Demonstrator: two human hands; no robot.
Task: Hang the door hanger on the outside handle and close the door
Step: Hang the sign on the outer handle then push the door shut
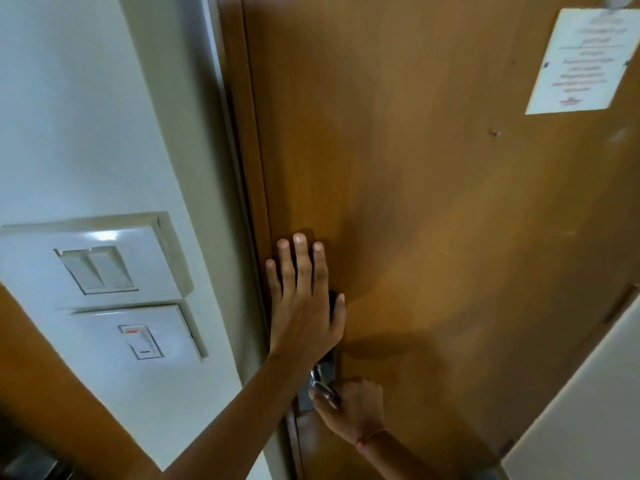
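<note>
1. Head view: brown wooden door (433,209) fills most of the frame, its left edge against the door frame (242,133); no gap visible there. Door hanger can't be seen from this side.
2. White wall (86,98) left of the frame, with two switch plates (104,261) stacked near its lower part.
3. White printed notice (581,60) fixed at the door's upper right corner; text too blurred to read.
4. Left hand (304,306) flat on the door beside its left edge, fingers spread, palm pressed on, just above the lock plate.
5. Right hand (353,407) curled around the metal handle (323,389) near the door's lower left edge; thin band on the wrist.
</note>
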